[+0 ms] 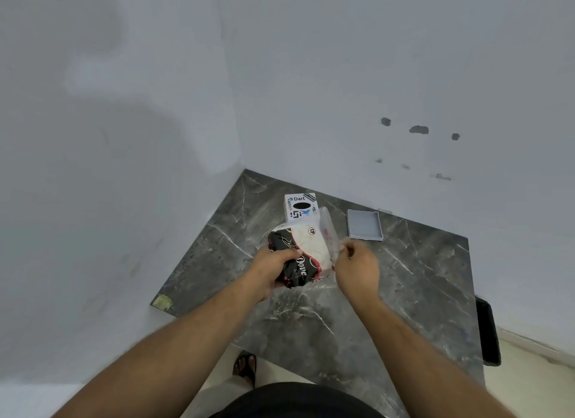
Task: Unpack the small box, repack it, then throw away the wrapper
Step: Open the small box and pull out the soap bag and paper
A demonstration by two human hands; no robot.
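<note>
A small white box (300, 208) with stickers and a dark oval hole stands near the back corner of the dark marble table (420, 280). Just in front of it I hold a black, cream and red "Dove" packet (306, 255) above the table. My left hand (273, 269) grips the packet's dark lower end. My right hand (357, 266) pinches the clear plastic wrapper (329, 234) that hangs off the packet's right side. The box's grey lid (364, 225) lies flat to the right, open side up.
White walls meet in a corner right behind the box. A black object (488, 332) sits at the table's right edge. My sandalled foot (245, 366) shows on the pale floor below the near table edge.
</note>
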